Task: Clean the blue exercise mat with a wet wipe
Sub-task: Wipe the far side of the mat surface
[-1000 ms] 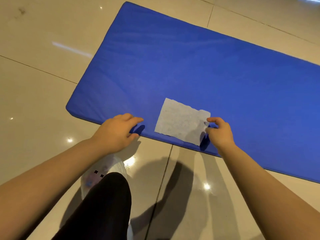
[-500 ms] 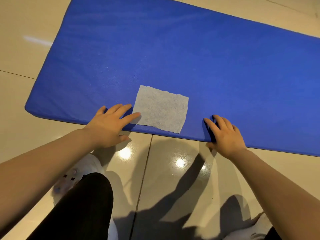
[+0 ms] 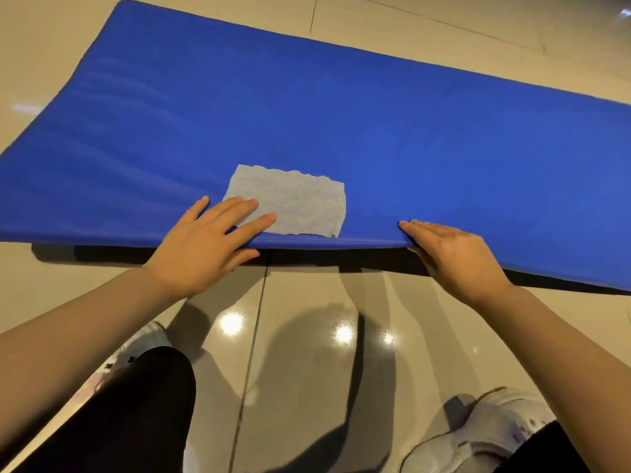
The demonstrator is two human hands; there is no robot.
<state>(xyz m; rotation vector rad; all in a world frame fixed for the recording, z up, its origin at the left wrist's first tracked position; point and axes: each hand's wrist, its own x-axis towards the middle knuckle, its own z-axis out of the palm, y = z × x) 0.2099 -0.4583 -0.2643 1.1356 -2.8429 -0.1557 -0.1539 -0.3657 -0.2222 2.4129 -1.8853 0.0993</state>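
Observation:
The blue exercise mat (image 3: pixel 341 114) spreads across the tiled floor, and its near edge is raised, with a dark shadow beneath it. A pale grey wet wipe (image 3: pixel 300 203) lies flat on the mat close to that edge. My left hand (image 3: pixel 205 247) holds the edge just left of the wipe, with the fingers on top, two fingertips overlapping the wipe's corner, and the thumb under the mat. My right hand (image 3: pixel 454 254) pinches the same edge farther right, fingers on top and thumb below, apart from the wipe.
Glossy beige floor tiles (image 3: pixel 307 336) lie under me, with light reflections and my shadows. My white shoes show at the lower right (image 3: pixel 485 435) and lower left (image 3: pixel 143 339), beside my legs in black trousers.
The right hand let go of the wipe and moved right to the mat's edge. The left fingertips slid onto the wipe's corner. The near edge of the mat has risen off the floor.

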